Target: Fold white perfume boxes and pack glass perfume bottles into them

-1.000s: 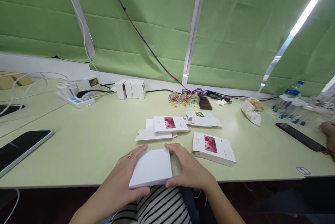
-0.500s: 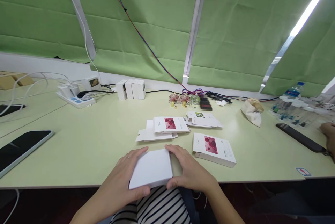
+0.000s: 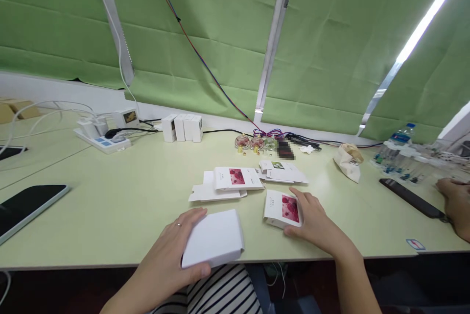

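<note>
My left hand (image 3: 174, 250) is closed around the left side of a plain white box (image 3: 215, 236) at the table's front edge, thumb along the near side and fingers at the far left. To the right, my right hand (image 3: 314, 218) spans a flat white box with a red flower picture (image 3: 275, 206), thumb on its near edge and fingers on the far one; the hand hides its right end. Behind these lies another white box with a red picture (image 3: 238, 178), on top of unfolded white carton pieces (image 3: 200, 193). Beside it rests a white carton with a green picture (image 3: 284, 172).
Small glass bottles (image 3: 257, 143) with gold parts stand at the back, left of bundled cables (image 3: 303, 140). Small white boxes (image 3: 183, 128) and a power strip (image 3: 106, 143) are at back left. A tablet (image 3: 29, 206) lies left. Another person's hand (image 3: 455, 204) is at far right.
My right hand has let go of the plain white box and moved right onto the box with the red picture. My left hand keeps its hold on the plain box.
</note>
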Demonstrator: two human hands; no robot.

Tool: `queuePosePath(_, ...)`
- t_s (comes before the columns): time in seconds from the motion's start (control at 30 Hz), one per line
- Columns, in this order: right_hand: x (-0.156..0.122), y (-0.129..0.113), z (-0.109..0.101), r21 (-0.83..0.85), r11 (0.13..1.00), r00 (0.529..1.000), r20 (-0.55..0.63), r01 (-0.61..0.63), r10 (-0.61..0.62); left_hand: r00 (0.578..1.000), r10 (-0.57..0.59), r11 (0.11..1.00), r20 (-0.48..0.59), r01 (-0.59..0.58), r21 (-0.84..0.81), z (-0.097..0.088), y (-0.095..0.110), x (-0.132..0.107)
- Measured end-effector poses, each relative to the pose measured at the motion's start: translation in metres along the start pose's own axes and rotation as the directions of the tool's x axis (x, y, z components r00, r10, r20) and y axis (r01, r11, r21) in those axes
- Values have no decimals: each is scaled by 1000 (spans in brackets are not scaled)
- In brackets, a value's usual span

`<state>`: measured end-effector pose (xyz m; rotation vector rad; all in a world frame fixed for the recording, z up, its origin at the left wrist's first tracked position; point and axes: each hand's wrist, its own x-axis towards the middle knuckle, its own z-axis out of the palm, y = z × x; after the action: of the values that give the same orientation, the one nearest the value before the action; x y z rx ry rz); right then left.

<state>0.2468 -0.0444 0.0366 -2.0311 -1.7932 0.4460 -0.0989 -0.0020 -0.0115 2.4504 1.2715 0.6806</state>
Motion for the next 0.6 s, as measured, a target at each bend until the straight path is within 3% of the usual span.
queuePosePath(0.1, -3, -15, 3, 263, 956, 990, 3, 133, -138, 1000, 6, 1000, -18, -6, -29, -1, 0, -1)
queuePosePath(0.17, 0, -20, 11, 452, 865, 964, 39, 216, -261, 1000, -9, 996, -8, 8, -88, -1, 0, -1)
queuePosePath(0.3, 12, -10, 36, 727, 669, 899, 180, 153, -400, 995, -93, 952, -34, 79, -297, -7, 7, -1)
queuePosePath(0.43, 20, 3, 48, 774, 613, 870, 185, 158, -458, 940, -252, 922, -230, 161, -353, -27, 34, 6)
queuePosePath(0.5, 19, 3, 47, 779, 601, 858, 176, 178, -483, 936, -174, 953, -305, 83, -291, -37, 56, 16)
queuePosePath(0.6, 18, -2, 43, 750, 627, 850, 177, 210, -497, 973, 119, 959, -196, -164, -231, -40, 99, 40)
